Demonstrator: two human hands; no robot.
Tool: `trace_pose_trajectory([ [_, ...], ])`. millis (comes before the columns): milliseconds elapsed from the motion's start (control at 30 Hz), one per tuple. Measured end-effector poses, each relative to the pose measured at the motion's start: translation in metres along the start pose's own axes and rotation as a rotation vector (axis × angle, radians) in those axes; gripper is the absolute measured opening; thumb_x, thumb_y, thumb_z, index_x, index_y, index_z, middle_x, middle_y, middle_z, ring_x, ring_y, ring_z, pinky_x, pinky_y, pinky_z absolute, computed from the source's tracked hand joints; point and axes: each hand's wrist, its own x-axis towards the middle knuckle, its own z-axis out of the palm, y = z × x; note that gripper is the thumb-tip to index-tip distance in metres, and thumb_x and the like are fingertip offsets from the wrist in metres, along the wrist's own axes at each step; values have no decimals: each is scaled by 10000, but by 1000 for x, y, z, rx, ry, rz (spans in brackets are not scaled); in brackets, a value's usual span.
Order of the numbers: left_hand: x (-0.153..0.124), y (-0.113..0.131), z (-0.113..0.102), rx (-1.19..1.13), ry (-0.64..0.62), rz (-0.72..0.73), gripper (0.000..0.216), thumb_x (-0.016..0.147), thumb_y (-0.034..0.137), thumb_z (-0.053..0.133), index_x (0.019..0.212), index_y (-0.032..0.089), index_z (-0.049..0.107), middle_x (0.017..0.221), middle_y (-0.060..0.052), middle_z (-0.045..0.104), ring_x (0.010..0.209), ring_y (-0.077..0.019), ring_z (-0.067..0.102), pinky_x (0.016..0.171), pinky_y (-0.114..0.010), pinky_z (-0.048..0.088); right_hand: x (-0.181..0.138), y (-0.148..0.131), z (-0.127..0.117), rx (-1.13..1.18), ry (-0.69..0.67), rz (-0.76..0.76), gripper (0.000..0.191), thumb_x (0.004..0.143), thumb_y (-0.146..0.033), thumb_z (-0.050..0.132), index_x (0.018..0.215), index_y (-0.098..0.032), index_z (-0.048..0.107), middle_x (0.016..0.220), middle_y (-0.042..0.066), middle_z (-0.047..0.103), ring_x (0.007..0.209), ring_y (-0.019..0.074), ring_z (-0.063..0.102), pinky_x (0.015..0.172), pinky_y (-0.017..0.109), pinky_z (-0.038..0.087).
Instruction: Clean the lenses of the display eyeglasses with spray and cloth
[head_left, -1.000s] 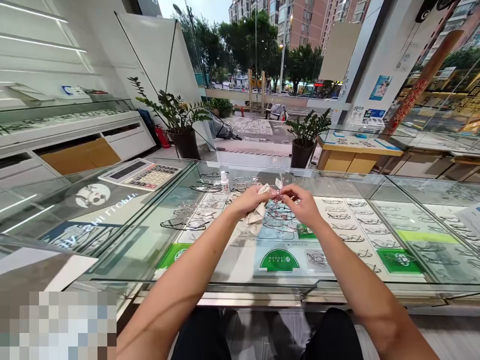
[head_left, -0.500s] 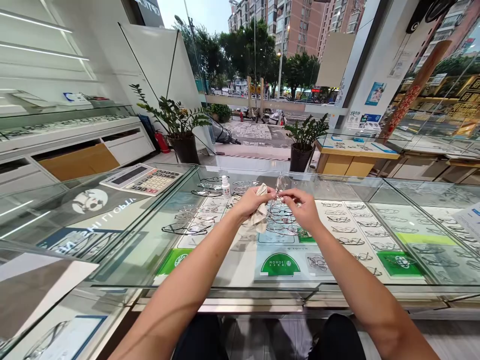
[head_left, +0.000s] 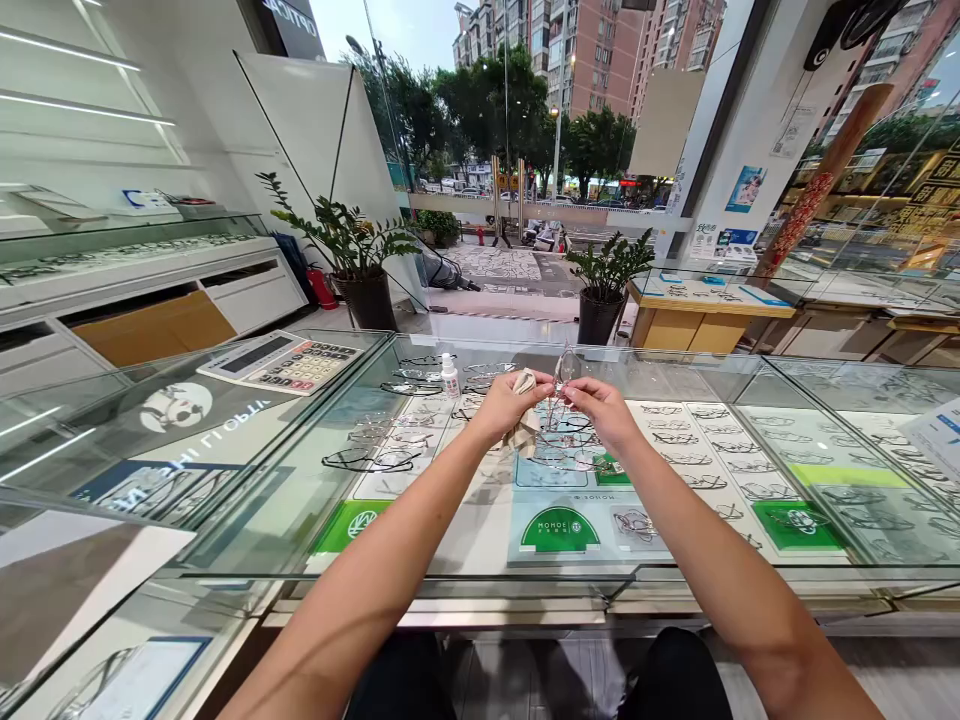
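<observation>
Both my hands are raised over the glass display counter (head_left: 465,540). My left hand (head_left: 504,403) is closed on a beige cleaning cloth (head_left: 523,428) that hangs below its fingers. My right hand (head_left: 604,410) pinches a thin-framed pair of glasses (head_left: 562,375), held upright between the two hands. The cloth touches the glasses near one lens. Under the glass lie rows of spectacle frames (head_left: 697,450) on white trays.
A small white spray bottle (head_left: 450,376) stands on the counter just left of my hands, beside several loose frames (head_left: 371,459). A calculator (head_left: 281,362) lies on the left counter. Potted plants (head_left: 358,262) stand beyond, by the shop window.
My hands have risen slightly and the glasses are turned more upright; the cloth is bunched tighter in my left hand. The view has shifted a little.
</observation>
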Motion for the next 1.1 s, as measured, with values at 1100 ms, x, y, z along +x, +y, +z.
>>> trace_pose_trajectory([
  [1100,-11,-9,6,767,48,612,274,1013,249,597,1244,264,743,1108,-75,715,975,-211,691,862,-305,506,-1,-27,-24,277,-183,118,292,744,-442,908,822,-256,697,1097,25,820,1112,212,752,1127,420,543],
])
